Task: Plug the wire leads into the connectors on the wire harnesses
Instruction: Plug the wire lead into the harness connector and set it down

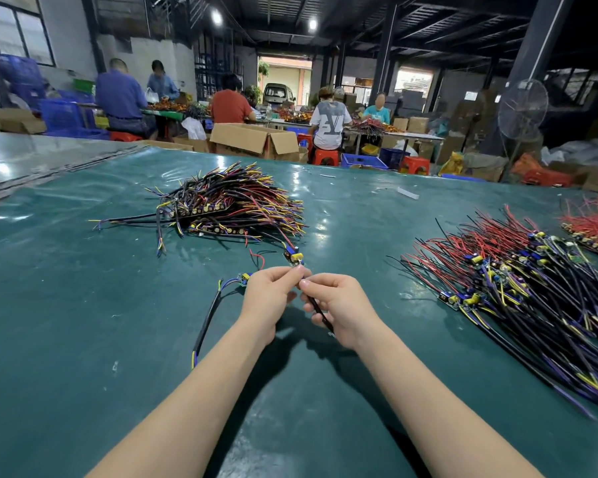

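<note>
Two bare forearms are reaching forward over the green tabletop, and the hands are meeting in the middle. The right hand is holding a black wire: the fingers are curling round its lower part, and the thumb and forefinger are pinching its upper end. The left hand is closing its thumb and forefinger on the near end of a small board with a yellow part, right at the upper tip of the black wire. The joint itself is hiding under the fingertips, so I cannot tell if the wire is sitting in the connector.

Just left of the black wire, beyond the left hand, a second small board is lying on the tabletop, and its thick black cable is curving down toward the camera. Farther from the black wire, up and to the left, a pile of dark, red and yellow wires is lying in a heap. Well to the right of the black wire, a long spread of wires with boards is fanning out, and beyond it a bunch of red wires is showing at the edge.

Far behind the black wire, several people are sitting at other tables, near an open cardboard box and a standing fan.
</note>
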The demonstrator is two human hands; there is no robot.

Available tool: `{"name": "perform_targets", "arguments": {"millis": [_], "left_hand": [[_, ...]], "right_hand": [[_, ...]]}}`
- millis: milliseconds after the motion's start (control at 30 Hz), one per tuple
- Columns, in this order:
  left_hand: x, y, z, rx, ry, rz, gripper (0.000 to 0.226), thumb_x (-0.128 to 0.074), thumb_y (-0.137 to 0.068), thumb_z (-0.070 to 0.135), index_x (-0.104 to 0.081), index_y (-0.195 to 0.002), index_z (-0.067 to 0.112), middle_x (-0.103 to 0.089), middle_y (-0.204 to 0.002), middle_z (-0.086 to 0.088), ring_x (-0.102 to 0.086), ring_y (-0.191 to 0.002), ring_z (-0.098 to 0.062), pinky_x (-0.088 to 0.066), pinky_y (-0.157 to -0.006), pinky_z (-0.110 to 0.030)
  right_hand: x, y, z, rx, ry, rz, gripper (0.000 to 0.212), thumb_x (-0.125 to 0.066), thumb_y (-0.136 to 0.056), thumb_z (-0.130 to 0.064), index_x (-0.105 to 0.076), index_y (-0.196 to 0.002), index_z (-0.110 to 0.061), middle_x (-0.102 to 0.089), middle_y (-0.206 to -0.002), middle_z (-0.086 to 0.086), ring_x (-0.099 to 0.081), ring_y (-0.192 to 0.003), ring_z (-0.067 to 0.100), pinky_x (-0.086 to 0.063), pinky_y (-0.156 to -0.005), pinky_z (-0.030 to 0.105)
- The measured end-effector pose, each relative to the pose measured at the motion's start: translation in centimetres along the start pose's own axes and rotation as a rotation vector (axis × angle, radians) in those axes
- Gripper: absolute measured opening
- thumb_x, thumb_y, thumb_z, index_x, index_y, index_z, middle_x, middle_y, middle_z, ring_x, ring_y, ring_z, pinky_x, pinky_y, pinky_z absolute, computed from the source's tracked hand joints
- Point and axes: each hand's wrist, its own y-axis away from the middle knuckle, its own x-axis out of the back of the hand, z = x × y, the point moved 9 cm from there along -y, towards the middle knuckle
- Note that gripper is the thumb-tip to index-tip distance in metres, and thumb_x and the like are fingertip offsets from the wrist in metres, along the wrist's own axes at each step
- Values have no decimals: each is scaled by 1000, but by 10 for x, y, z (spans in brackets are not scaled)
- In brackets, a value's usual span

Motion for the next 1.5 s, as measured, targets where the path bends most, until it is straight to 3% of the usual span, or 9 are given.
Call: {"name": "perform_targets", "arguments": {"millis": [200,367,600,700,900,1100,1267,1400,1500], "left_hand": [[2,-1,3,-28,15,32,31,-47,-93,4,-64,-67,6,-61,-61,-4,-51,-59,-20,-46,-70,-33],[1,-2,-7,118,301,41,27,-46,-95,8,-60,-71,6,-66,-54,3,-58,-45,-6,-47,-47,-13],[-4,0,-17,256,502,93,24,-47,-95,10,-58,-73,8,-65,-51,7,-59,-42,-2,-42,-40,-13],[5,1,-16,217,505,174,22,-51,-93,6,-58,-72,7,-64,-48,6,-60,-45,1,-47,-43,-11],[11,1,-9,150,478,203,22,-53,-92,5,-59,-71,5,-65,-49,5,-61,-47,0,-49,-46,-12],[4,0,-7,170,434,50,14,-56,-87,-1,-59,-75,5,-68,-56,1,-65,-52,-5,-54,-53,-16],[10,-4,1,93,371,85,12,-56,-90,6,-58,-78,7,-68,-56,3,-66,-54,-3,-53,-53,-17],[23,-7,-12,203,525,202,14,-58,-90,17,-58,-77,13,-67,-53,7,-65,-59,-4,-51,-66,-23],[24,-7,-19,279,672,224,20,-56,-91,20,-58,-73,14,-66,-51,6,-60,-70,-7,-45,-84,-29]], "right_hand": [[-6,0,-7,84,121,-48,22,-53,-89,0,-59,-72,-11,-49,-55,0,-43,-38,3,-26,-36,12],[-12,-1,-9,108,94,-106,24,-45,-93,2,-59,-78,-12,-51,-57,-1,-44,-37,3,-27,-33,12],[-8,-10,1,20,168,-45,26,-44,-95,-6,-51,-70,-12,-44,-46,-3,-30,-28,3,-16,-34,7],[-14,-9,8,-5,201,-94,27,-43,-97,-13,-49,-71,-12,-40,-37,-8,-25,-27,3,-14,-33,8],[-21,-3,6,12,102,-213,30,-35,-98,-5,-56,-80,-15,-47,-47,-7,-36,-33,2,-19,-33,9],[-14,-4,2,22,254,-141,32,-31,-99,-6,-49,-74,-15,-35,-52,0,-26,-28,2,-16,-34,8],[-13,-8,1,40,217,-91,32,-39,-98,-11,-51,-69,-14,-42,-40,-4,-30,-27,4,-17,-33,8],[-11,-5,-7,222,590,-14,31,-47,-92,-15,-54,-63,-17,-44,-41,-4,-35,-32,5,-31,-40,20],[-8,-2,-15,331,877,107,30,-47,-93,-22,-52,-64,-17,-47,-54,0,-48,-60,21,-36,-60,31]]}}
